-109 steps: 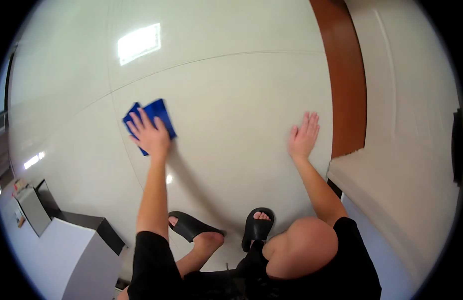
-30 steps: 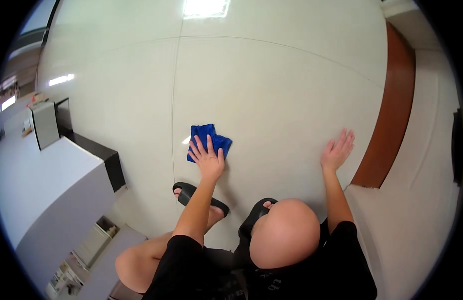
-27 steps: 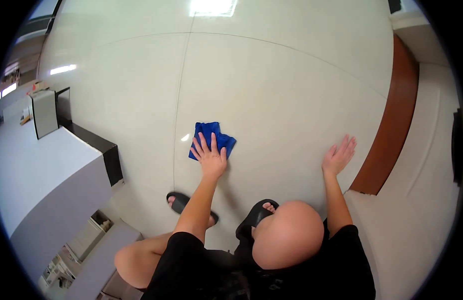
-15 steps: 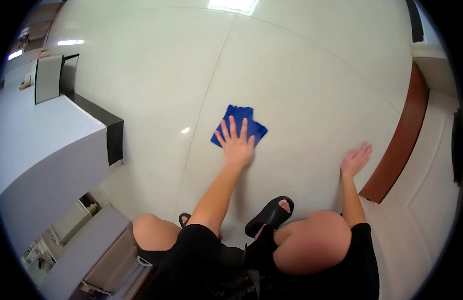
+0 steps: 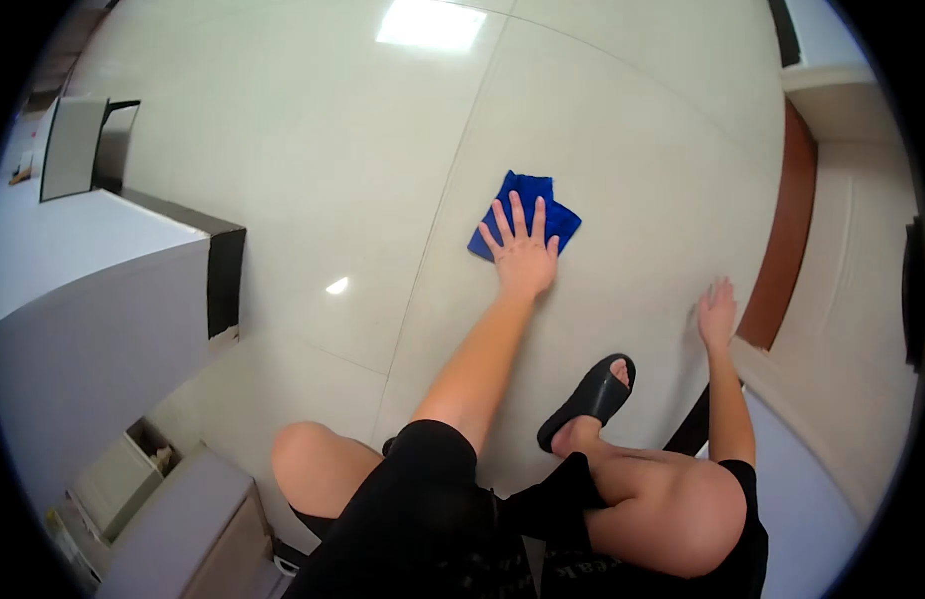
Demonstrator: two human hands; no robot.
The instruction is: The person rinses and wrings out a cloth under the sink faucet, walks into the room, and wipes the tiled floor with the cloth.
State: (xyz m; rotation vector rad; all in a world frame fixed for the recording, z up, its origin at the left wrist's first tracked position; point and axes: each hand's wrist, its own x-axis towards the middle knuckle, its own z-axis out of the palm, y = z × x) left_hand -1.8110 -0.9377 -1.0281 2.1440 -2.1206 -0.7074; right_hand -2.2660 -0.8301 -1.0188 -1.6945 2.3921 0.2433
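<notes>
Across the pale tiled floor (image 5: 312, 180), out ahead of the feet, I have the left hand (image 5: 525, 262) laid palm down over a blue cloth (image 5: 562, 220). The grip there is wide: fingers fanned and straight, pointing to the far side, with blue showing between and around them. The cloth lies spread on the floor, its far edge uneven, just right of a long tile seam (image 5: 416, 280). How hard the palm presses, I can't tell from my end.

Nearer and well to the right, I see the right hand (image 5: 718, 317) with fingers straight and close together, beside the near end of a brown strip (image 5: 790, 220). It looks rested on the floor, though its palm is hidden from me.

Between the two arms, on the near side, sits a black sandal (image 5: 597, 399) on one foot. Over at the left I get a white cabinet (image 5: 83, 240) with a dark end.
</notes>
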